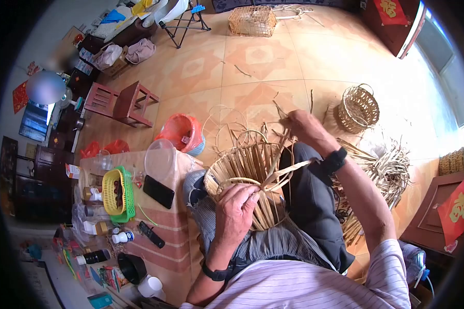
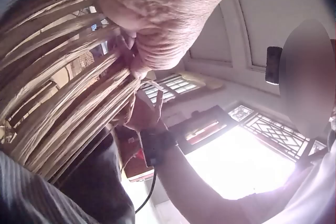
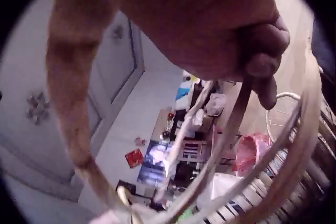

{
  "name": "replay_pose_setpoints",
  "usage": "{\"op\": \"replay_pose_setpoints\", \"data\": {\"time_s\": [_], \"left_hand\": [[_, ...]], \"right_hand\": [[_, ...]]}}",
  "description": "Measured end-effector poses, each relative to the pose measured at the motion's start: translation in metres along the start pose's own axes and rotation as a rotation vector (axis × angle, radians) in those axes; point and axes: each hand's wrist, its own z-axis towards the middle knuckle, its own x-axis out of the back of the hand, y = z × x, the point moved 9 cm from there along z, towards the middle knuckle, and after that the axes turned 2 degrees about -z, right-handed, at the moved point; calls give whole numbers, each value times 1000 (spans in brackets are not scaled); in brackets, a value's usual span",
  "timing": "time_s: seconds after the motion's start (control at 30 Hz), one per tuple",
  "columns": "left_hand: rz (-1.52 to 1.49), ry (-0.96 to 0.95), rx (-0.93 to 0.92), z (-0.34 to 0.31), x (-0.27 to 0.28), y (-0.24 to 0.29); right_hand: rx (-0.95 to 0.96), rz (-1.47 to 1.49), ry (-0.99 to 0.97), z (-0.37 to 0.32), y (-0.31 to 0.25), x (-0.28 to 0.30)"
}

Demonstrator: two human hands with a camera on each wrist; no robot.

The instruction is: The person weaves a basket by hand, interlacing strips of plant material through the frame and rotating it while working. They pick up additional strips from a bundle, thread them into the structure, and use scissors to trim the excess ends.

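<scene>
An unfinished basket (image 1: 245, 164) of flat dried strips lies tilted on the person's lap, its round opening edged by a thin hoop. The left hand (image 1: 235, 206) grips the near rim, thumb and fingertips at the spot where strips cross. Spaced upright slats (image 2: 68, 71) of the basket fill the left wrist view beside that hand. Out beyond the basket to the right, the right hand (image 1: 305, 126) is raised with fingers curled round a strip (image 3: 231, 124), which runs back toward the rim. A wider pale strip (image 1: 288, 172) loops from the rim toward the right wrist.
A heap of dried strips (image 1: 384, 172) lies on the floor at right, near a finished round basket (image 1: 359, 109). At left a cloth-covered table (image 1: 165, 247) bears a phone (image 1: 159, 191), a yellow basket (image 1: 113, 189) and bottles. A bin with a red bag (image 1: 179, 130) stands ahead.
</scene>
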Motion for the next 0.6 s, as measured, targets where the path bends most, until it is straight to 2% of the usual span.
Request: {"op": "replay_pose_setpoints", "data": {"time_s": [0.03,0.23,0.3,0.37,0.43,0.6], "left_hand": [[4,-1,-7,0,0,0],[57,-71,-55,5,-2,5],[74,-130,-48,7,-4,5],[101,-195,-38,9,-7,4],[88,-245,-1,12,-9,2],[84,-374,69,19,-16,-3]], "right_hand": [[16,-240,84,-7,-5,23],[317,-117,467,-124,-123,112],[280,57,275,-159,-127,86],[380,26,166,-183,-132,45],[350,192,161,-198,-128,14],[394,16,152,-213,-133,-17]]}}
